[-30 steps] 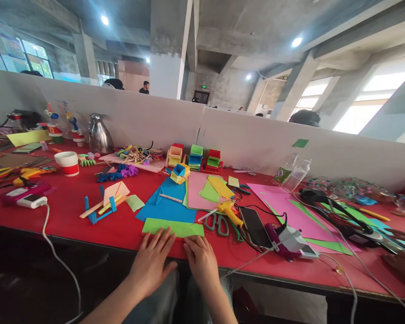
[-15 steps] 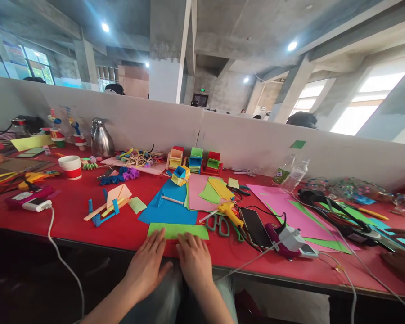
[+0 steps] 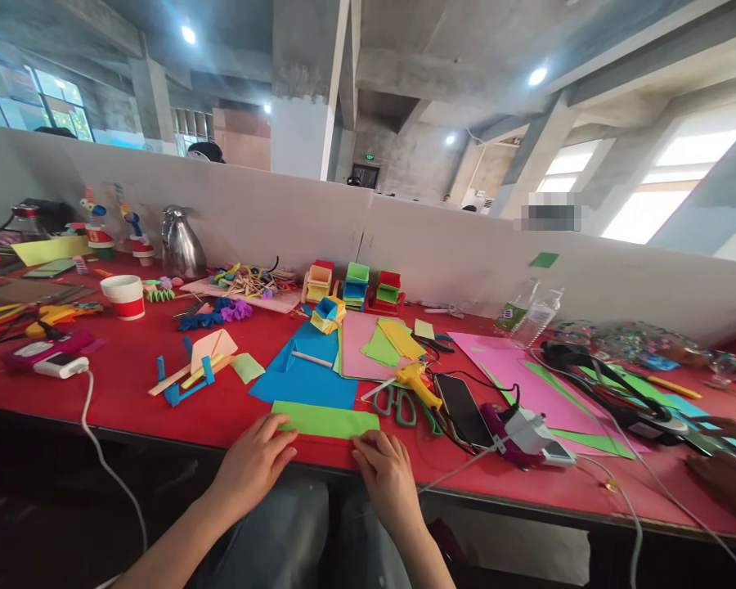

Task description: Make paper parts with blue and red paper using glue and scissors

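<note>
A folded strip of green paper (image 3: 328, 420) lies flat near the front edge of the table, its long side toward me. My left hand (image 3: 258, 460) has its curled fingertips at the strip's left end. At the lower right corner, my right hand (image 3: 388, 474) holds the paper's edge between bent fingers and thumb. Just behind the strip is a sheet of blue paper (image 3: 310, 388), carrying a thin pale stick (image 3: 312, 360) and a small blue folded piece. Grey-handled scissors (image 3: 396, 405) and a yellow glue gun (image 3: 418, 383) lie right of it.
Small stacked paper boxes (image 3: 356, 286) stand by the white partition (image 3: 282, 204). A phone (image 3: 464, 413), power strip (image 3: 509, 433) and trailing cables occupy the right. On the left are a paper cup (image 3: 123, 298) and blue strips with sticks (image 3: 187, 376). Another person's hand (image 3: 727, 466) rests at far right.
My hands have moved apart, from pressing near the green strip's middle to its two ends. My fingers were stretched flat and are now curled at the edges.
</note>
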A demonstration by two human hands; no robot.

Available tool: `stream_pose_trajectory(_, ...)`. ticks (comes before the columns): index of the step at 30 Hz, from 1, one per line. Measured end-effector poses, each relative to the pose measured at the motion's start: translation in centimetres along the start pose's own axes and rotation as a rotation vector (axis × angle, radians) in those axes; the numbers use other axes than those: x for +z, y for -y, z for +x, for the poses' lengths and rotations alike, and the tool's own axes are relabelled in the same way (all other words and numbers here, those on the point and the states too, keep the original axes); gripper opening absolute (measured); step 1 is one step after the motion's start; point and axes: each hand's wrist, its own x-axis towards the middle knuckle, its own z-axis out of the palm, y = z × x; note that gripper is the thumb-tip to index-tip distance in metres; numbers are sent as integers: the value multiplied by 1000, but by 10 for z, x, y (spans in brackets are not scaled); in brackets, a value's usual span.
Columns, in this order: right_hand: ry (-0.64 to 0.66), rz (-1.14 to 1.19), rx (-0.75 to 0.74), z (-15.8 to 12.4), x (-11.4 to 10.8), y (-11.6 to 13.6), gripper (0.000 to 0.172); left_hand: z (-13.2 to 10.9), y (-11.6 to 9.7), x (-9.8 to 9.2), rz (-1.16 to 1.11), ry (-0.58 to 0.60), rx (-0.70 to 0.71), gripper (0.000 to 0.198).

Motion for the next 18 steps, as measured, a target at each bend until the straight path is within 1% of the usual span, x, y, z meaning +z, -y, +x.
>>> stream_pose_trajectory(3, 33, 86, -26, 9, 0, -4, 16, 10, 6, -5, -79, 29, 12, 22)
stream_pose_trajectory(7, 91, 197, -62, 19, 0, -9, 14, 19, 18, -6, -191, 76, 11, 16)
stream_pose_trajectory(10, 115, 182, -44, 22, 0, -10, 15, 23, 22, -6, -224, 98, 13, 17)
stream_pose_trajectory(14, 101, 54, 66, 25, -2, -7, 16, 27, 18, -5, -105, 110, -8, 22)
stream_pose_trajectory(18, 86, -68, 181, 28, -2, -3, 17, 31, 16, -1, 18, 125, -47, 20)
